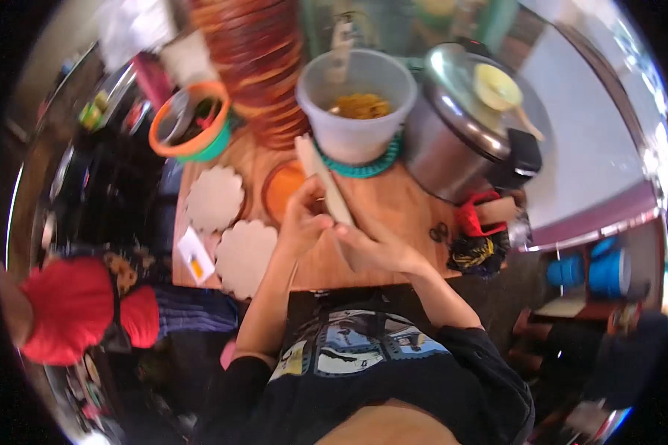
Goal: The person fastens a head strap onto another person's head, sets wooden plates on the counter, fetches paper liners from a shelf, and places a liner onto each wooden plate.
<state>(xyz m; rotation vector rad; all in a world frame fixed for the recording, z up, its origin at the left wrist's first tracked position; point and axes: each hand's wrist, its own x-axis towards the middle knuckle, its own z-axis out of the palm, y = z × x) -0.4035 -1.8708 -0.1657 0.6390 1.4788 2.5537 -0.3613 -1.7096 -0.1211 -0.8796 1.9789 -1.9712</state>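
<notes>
Above the wooden table [393, 211], both hands hold a pale, flat stack [332, 196], seen nearly edge-on and tilted. On its left side my left hand [305, 216] is closed round it, thumb against the near edge. My right hand [378, 243] grips it from the right, its thumb near the other thumb. Two pale scalloped discs [215, 198] lie on the table to the left. Just behind my left hand is a round orange item [282, 191]. A white tub [358, 141] with yellow food stands beyond the hands on a teal ring.
A tall stack of reddish-brown rings [256, 67] stands at the back. Right of the tub is a metal cooker [453, 126]; left, an orange-rimmed bowl [193, 122]. A red and black bundle [479, 230] lies at the right edge. A person in red [74, 304] is at the left.
</notes>
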